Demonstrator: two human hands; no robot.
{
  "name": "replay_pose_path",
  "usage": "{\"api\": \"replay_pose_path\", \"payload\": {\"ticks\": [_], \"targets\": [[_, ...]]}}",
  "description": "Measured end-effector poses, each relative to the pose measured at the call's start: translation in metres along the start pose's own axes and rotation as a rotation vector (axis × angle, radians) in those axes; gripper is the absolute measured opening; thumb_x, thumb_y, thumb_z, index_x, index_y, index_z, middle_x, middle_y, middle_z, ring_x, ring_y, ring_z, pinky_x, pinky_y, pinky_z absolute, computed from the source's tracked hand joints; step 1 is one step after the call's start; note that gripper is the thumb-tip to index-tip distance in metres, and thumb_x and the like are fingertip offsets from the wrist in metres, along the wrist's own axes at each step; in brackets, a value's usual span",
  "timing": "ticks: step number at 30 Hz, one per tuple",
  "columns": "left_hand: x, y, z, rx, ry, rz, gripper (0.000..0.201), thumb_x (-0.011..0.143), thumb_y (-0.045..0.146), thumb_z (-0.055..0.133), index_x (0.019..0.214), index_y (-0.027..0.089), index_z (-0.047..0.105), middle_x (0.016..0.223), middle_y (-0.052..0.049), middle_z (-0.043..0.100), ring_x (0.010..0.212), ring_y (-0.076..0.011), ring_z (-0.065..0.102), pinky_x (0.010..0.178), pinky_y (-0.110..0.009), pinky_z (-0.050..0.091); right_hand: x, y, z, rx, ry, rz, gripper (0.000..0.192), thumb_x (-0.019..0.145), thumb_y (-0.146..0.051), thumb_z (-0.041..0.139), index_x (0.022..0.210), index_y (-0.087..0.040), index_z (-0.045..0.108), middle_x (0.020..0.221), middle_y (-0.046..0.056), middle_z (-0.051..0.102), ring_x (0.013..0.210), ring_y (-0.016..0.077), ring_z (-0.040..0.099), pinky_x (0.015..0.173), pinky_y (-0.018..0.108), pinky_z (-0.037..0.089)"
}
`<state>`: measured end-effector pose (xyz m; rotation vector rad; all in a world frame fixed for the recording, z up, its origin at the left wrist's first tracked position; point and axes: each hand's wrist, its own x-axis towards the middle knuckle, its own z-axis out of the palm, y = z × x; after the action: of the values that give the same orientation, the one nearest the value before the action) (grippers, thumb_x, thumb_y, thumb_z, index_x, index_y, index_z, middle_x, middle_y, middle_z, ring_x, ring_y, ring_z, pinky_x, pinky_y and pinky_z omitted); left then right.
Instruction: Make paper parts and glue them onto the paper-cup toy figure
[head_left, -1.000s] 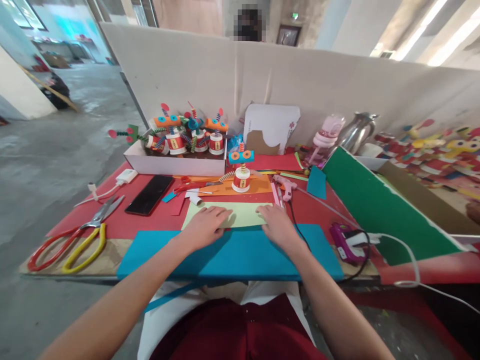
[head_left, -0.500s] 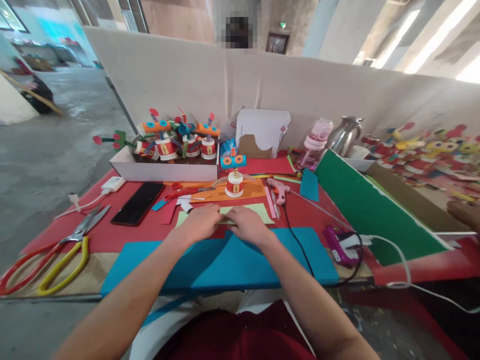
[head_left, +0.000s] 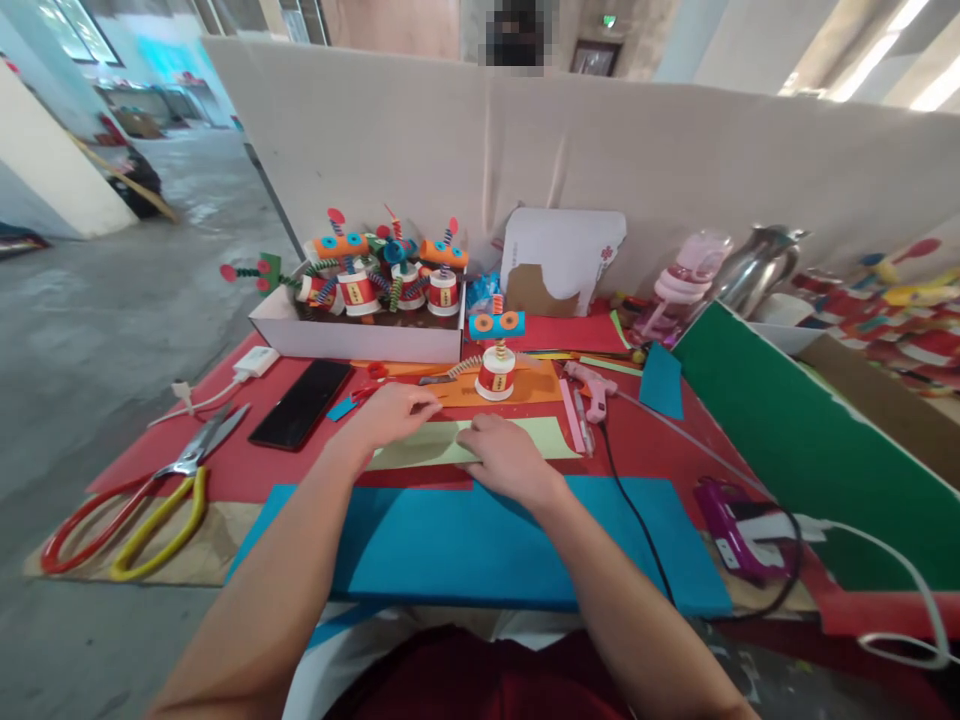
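A pale green paper strip [head_left: 420,443] lies across the table in front of me. My right hand [head_left: 504,452] is closed on its middle, fingers bent and pressing it against the tabletop. My left hand [head_left: 390,412] hovers over the strip's left end, fingers curled together; whatever they may hold is too small to make out. Just beyond stands a paper-cup figure [head_left: 496,372] with a blue tube head, orange eyes and a spring neck, upright on an orange sheet [head_left: 536,385]. Red-handled scissors [head_left: 375,374] lie partly hidden behind my left hand.
Blue board [head_left: 480,540] lines the front edge. Large shears [head_left: 184,467] and a phone [head_left: 300,404] lie left. Right are a pink glue gun [head_left: 592,385] with a cord, a purple power block [head_left: 739,540] and a green panel [head_left: 817,440]. A white box [head_left: 360,342] holds several figures.
My hands have come apart: the left lifted off to the left, while the right stays on the strip. More of the green paper shows between them. The view has shifted left.
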<state>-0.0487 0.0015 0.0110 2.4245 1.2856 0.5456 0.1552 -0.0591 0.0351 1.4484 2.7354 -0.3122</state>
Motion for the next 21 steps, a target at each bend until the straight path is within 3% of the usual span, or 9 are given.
{"api": "replay_pose_path", "payload": {"ticks": [4,8,16,21], "targets": [[0.0,-0.005,-0.006,0.031,0.266,-0.083,0.029,0.088,0.033,0.045,0.093,0.019,0.07,0.095,-0.005,0.074,0.082,-0.0177,0.066,0.072,-0.025,0.048,0.006,-0.004,0.009,-0.018,0.066,0.021,0.033,0.082,-0.031,0.062,0.112,-0.018,0.061,0.109,0.011,0.059,0.102,0.0263,0.052,0.082,0.035,0.041],[-0.003,-0.003,-0.015,0.013,0.465,-0.133,0.029,0.088,0.033,0.046,0.096,0.019,0.07,0.092,-0.005,0.075,0.08,-0.0169,0.067,0.07,-0.024,0.048,0.004,-0.004,0.019,0.01,0.111,0.052,0.045,0.085,-0.047,0.057,0.119,-0.017,0.057,0.118,0.014,0.057,0.108,0.029,0.05,0.088,0.04,0.041],[-0.003,-0.007,-0.015,0.122,0.395,-0.196,0.026,0.086,0.03,0.046,0.092,0.021,0.07,0.093,-0.004,0.074,0.086,-0.0193,0.067,0.077,-0.028,0.05,0.002,0.004,0.018,0.089,0.139,0.039,0.047,0.088,-0.054,0.049,0.109,-0.015,0.062,0.114,0.013,0.062,0.105,0.0272,0.053,0.088,0.039,0.041],[-0.002,-0.004,-0.009,0.108,0.286,-0.093,0.026,0.086,0.03,0.047,0.091,0.021,0.07,0.096,-0.005,0.073,0.086,-0.0187,0.066,0.078,-0.029,0.051,0.0,-0.001,0.014,0.102,0.056,-0.062,0.031,0.09,-0.043,0.052,0.093,-0.016,0.067,0.097,0.01,0.067,0.095,0.0224,0.057,0.08,0.032,0.042]]}}
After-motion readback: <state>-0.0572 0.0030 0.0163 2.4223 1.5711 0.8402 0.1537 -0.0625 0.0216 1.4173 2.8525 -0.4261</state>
